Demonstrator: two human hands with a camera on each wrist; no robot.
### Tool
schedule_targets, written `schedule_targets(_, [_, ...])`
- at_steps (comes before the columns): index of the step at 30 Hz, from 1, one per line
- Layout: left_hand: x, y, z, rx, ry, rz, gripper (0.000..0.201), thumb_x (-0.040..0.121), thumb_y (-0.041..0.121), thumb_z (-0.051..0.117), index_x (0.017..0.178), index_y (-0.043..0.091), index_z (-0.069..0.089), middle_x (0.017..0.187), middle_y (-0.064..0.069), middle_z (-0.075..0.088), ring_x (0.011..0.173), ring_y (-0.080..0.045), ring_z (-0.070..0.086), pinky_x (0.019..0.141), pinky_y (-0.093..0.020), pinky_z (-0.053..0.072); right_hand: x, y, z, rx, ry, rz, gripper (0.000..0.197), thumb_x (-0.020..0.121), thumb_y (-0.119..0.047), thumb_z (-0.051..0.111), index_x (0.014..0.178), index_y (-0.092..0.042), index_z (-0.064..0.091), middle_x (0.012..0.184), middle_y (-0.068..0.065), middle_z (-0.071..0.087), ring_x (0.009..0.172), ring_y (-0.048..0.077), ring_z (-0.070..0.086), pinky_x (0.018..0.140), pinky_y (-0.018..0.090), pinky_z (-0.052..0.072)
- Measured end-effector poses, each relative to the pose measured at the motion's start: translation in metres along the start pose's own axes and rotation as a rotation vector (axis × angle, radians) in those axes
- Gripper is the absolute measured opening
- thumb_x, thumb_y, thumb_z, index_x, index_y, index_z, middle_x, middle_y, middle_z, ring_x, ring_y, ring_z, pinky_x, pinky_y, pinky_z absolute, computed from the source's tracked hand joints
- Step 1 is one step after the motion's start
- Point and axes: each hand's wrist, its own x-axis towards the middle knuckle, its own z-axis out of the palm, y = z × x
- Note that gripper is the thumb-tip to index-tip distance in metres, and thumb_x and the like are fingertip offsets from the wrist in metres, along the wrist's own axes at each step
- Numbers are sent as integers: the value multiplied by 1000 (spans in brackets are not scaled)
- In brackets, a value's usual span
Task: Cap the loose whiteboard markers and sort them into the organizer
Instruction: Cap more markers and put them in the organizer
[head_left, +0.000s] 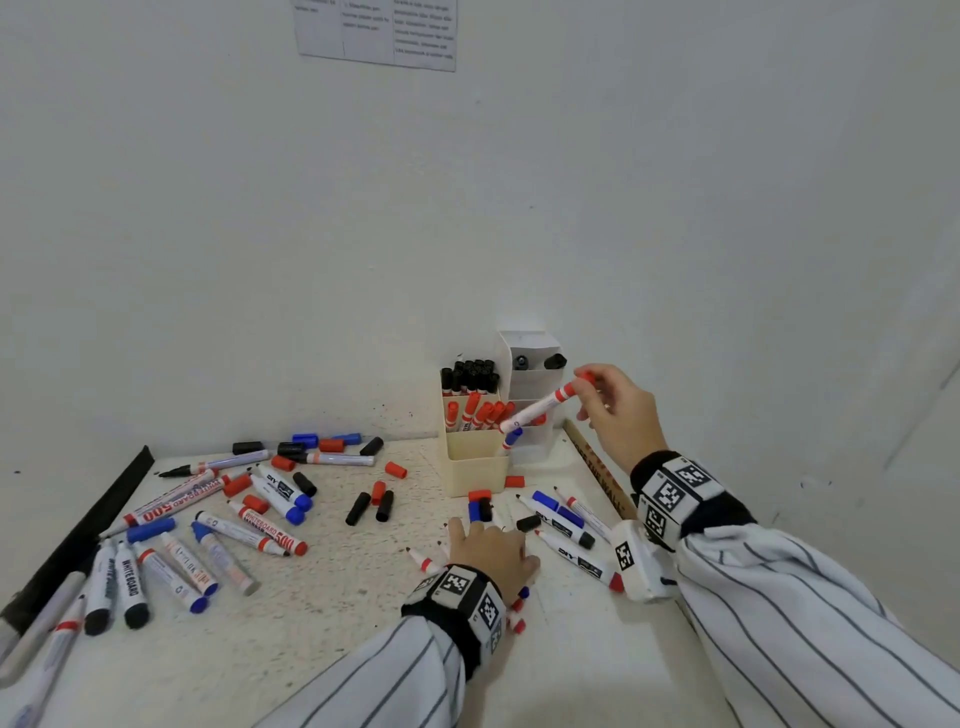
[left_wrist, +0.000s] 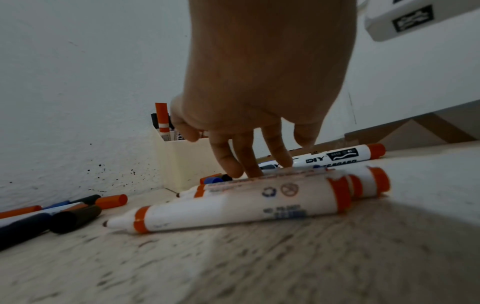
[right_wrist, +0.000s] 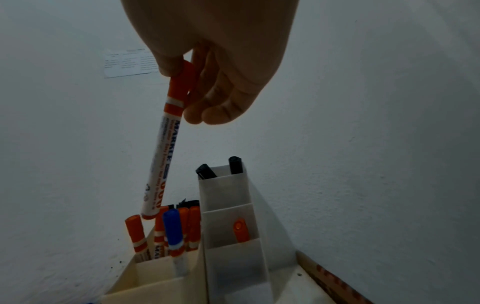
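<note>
Organizer (head_left: 475, 470) against wall (far right), loose markers (head_left: 228, 525) scattered left

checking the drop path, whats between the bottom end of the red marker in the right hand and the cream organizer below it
Only air. In the right wrist view the red marker, pinched by the right hand, hangs with its lower end just above the capped red markers standing in the cream organizer.

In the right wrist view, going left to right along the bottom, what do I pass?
Red markers → blue marker → white organizer holding a red marker → ruler.
</note>
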Motion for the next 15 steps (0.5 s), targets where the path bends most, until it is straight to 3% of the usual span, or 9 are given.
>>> schedule_targets(4, [3,-7,-1,-35,12,-40,36,92,43,43,120,22,49,113,-3,60,112,-25,50,109,-52,13,19,-7,31,-62,-46,-35,22,92,-17,55,110,-9,61,92,0,62,80,15,59,61,7,47])
schedule_targets(5, [3,-9,-1,-55,5,-31,35,92,41,44,123,25,49,114,-3,60,113,-25,49,109,-52,13,22,-7,40,-102,-67,-43,22,92,-18,54,111,-9,61,93,2,64,81,16,59,65,10,49])
schedule_targets(8, [4,-13,2,-58,8,-4,31,94,39,42,118,27,57,110,-1,61,111,-23,51,108,-52,12,31,1,63,-232,-129,-57,25,94,-22,50,115,-13,59,97,7,67,84,20,63,76,35,55])
schedule_targets(12, [4,-21,4,-150,47,-29,26,91,40,45,108,25,58,92,4,59,101,-21,54,106,-48,17,36,10,83,-353,-181,-56,26,96,-24,44,116,-16,58,96,5,66,77,16,60,75,33,53])
schedule_targets(15, [2,-31,0,-272,106,-43,20,89,32,48,106,27,56,93,6,59,102,-19,56,103,-44,19,39,7,86,-336,-95,-87,25,96,-21,43,113,-13,60,95,3,66,75,12,56,70,26,48])
